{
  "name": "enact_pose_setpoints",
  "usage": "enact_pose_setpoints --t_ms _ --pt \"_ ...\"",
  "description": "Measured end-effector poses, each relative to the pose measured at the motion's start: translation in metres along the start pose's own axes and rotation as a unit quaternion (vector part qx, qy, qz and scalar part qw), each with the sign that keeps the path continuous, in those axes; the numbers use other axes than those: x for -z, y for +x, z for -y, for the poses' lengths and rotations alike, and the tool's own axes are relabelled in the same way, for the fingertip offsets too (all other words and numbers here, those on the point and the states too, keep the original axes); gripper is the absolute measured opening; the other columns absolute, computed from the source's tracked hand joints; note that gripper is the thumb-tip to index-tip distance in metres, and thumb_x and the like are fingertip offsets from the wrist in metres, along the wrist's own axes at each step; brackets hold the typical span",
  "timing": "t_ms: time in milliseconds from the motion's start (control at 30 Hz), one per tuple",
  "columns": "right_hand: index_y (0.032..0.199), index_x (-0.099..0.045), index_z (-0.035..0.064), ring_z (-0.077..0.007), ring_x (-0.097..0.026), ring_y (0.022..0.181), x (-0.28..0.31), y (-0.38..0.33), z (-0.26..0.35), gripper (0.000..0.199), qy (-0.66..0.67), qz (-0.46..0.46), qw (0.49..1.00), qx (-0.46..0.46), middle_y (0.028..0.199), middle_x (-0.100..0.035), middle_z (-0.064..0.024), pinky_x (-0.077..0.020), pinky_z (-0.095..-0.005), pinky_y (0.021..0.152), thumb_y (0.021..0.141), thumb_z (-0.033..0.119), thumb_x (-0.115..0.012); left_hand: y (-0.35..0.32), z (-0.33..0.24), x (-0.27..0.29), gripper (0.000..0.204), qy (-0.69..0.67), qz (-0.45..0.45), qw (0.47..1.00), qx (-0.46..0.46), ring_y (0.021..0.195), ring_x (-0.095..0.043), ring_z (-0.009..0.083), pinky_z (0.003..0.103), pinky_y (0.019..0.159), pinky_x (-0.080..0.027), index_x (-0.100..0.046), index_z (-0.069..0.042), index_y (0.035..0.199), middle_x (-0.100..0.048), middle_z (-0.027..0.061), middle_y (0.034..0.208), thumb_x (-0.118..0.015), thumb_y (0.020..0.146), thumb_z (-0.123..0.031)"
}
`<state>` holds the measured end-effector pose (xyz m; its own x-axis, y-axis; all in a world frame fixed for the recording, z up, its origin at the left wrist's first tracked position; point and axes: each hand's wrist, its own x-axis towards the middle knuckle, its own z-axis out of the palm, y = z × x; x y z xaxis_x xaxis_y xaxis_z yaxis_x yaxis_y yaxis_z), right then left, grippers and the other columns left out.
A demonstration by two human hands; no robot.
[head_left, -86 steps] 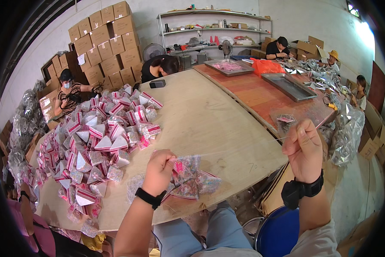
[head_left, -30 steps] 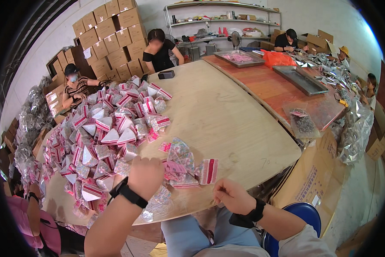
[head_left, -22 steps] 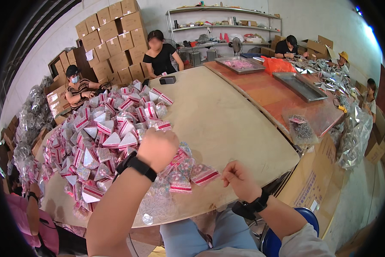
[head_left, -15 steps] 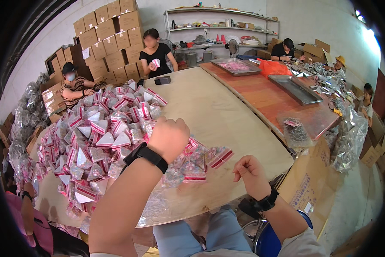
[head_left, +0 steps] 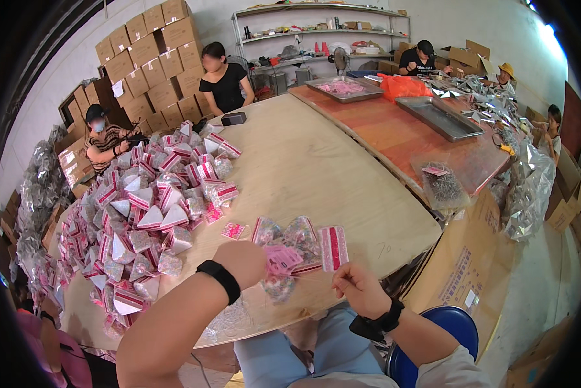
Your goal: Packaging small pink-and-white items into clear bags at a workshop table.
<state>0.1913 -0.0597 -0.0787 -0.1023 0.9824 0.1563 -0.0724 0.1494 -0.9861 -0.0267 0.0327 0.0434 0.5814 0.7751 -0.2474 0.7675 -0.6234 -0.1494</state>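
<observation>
The left hand [head_left: 242, 255] is gripping a bunch of small clear plastic packets with pink-and-red header strips [head_left: 297, 242], fingers closed on them where the tops are gathering, and the bunch is hanging just over the near edge of the pale round wooden table [head_left: 316, 168]. The right hand [head_left: 358, 288] is sitting just beside the bunch, fingers curled narrow and pinching at its lower right side — whether it is actually gripping a packet or only touching one, the view is not showing clearly. These packets are looking light and crinkly, soft in the body and stiffer along the printed strip, so the strip is likely the surest place to be taking hold; the slick film would probably be sliding under a loose pinch, and a bunch held by one corner may be fanning apart. To the left, a big heap of pink and white triangular packets [head_left: 142, 213] is covering the table — well apart from both hands.
</observation>
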Motion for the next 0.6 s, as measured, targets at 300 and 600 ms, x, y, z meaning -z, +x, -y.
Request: enact_pose_setpoints --t_ms 300,600 --pt "0.089 -0.049 0.0033 -0.0079 -0.05 0.065 -0.029 -0.017 -0.016 0.002 0.024 0.01 0.999 -0.038 0.075 -0.053 -0.0013 -0.0423 -0.022 0.059 0.088 0.003 -0.051 -0.026 -0.02 -0.079 0.035 -0.64 0.133 0.756 0.047 0.076 -0.063 0.013 0.024 0.067 -0.046 -0.062 -0.002 0.105 -0.066 0.0053 0.093 -0.049 0.092 -0.032" --pt "0.088 -0.051 0.0021 -0.0111 -0.048 0.065 -0.052 -0.029 -0.021 0.002 -0.025 0.027 0.999 -0.018 0.075 -0.052 -0.0032 -0.0416 -0.0251 0.059 0.087 0.003 -0.052 -0.007 -0.051 -0.089 0.028 -0.767 -0.003 0.635 0.087 0.075 -0.062 0.0127 0.022 0.061 -0.044 -0.061 -0.002 0.102 -0.064 0.0047 0.092 -0.051 0.092 -0.026"
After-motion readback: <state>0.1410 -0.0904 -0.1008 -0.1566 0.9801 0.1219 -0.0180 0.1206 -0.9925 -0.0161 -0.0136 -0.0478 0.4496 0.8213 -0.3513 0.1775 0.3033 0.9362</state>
